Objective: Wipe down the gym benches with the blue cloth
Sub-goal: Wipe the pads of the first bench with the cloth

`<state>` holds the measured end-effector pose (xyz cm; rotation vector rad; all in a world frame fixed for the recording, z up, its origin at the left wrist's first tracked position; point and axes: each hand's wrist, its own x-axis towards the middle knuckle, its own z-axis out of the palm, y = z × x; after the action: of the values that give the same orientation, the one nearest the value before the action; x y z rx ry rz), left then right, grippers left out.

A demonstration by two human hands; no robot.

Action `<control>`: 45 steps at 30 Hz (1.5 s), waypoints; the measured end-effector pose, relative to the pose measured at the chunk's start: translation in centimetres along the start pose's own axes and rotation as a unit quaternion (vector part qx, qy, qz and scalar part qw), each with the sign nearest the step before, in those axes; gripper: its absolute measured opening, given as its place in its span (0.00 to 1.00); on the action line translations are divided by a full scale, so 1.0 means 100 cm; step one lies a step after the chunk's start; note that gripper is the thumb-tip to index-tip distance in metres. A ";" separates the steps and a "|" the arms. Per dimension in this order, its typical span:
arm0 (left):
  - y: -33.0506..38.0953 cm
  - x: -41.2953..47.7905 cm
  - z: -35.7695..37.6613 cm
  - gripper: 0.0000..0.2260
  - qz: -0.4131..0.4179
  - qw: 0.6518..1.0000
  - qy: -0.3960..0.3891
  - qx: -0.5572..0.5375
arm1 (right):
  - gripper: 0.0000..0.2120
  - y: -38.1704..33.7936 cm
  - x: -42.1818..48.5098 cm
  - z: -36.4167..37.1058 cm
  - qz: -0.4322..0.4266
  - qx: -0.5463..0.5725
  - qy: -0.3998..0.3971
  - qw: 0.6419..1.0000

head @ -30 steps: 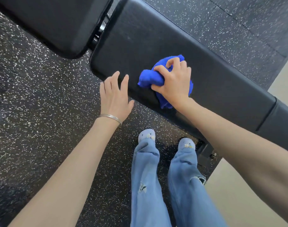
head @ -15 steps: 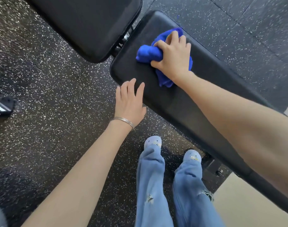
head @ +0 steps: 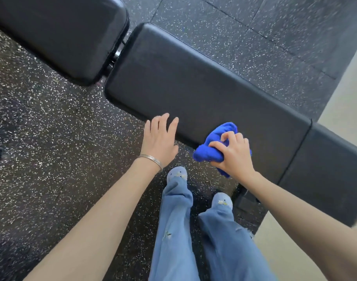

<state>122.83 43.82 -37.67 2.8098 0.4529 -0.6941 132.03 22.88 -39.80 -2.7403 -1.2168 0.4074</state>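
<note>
Blue, soft and light, the cloth [head: 211, 152] is wadded in the right hand [head: 235, 157], fingers curled round it, at the near edge of the bench pad [head: 193, 84], toward its right end. It likely bunches easily, so a full-fist hold suits. The left hand [head: 159, 138], fingers straight and slightly spread, reaches that edge. Beyond lies smooth black vinyl with rounded corners, and a second pad [head: 61, 35] sits far left.

Soft, even light from above; wide-angle frame, sharp in the middle, smeared at the edges.
A pale sheen runs along the top of the long bench pad [head: 193, 82] and the second pad [head: 72, 37]; a dim shadow lies under the long pad on the speckled floor [head: 51, 128]. The blue cloth [head: 212, 153] is so saturated that its folds hardly show. The floor at upper right streaks with motion blur, and the bottom corners stretch and soften.
</note>
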 end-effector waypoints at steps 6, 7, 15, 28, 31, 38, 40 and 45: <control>0.052 -0.022 0.014 0.33 0.034 0.999 -0.016 0.026 | 0.17 0.057 -0.089 0.012 -0.019 -0.040 -0.001 0.999; 0.063 -0.027 0.016 0.33 0.037 0.999 -0.015 0.030 | 0.18 0.069 -0.107 0.012 -0.007 -0.047 -0.014 0.999; 0.166 -0.085 0.008 0.30 0.082 0.994 -0.018 0.066 | 0.20 0.121 -0.216 -0.036 0.227 -0.026 -0.170 0.959; 0.266 -0.170 -0.119 0.30 0.078 0.988 0.105 0.084 | 0.19 0.126 -0.245 -0.239 0.171 -0.022 -0.021 0.985; 0.279 -0.188 -0.154 0.31 0.074 0.986 0.126 0.076 | 0.20 0.117 -0.253 -0.276 0.163 -0.029 -0.002 0.986; 0.288 -0.214 -0.217 0.34 0.073 0.983 0.143 0.093 | 0.20 0.089 -0.262 -0.338 0.143 -0.050 0.025 0.988; 0.288 -0.220 -0.233 0.34 0.088 0.979 0.155 0.103 | 0.20 0.082 -0.265 -0.356 0.149 -0.045 0.026 0.987; 0.284 -0.233 -0.263 0.33 0.138 0.964 0.185 0.134 | 0.20 0.071 -0.276 -0.398 0.181 -0.041 0.036 0.982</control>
<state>123.93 18.96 0.04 3.1798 0.0157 -0.1819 130.91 -2.18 2.26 -3.0206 -0.7308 0.2933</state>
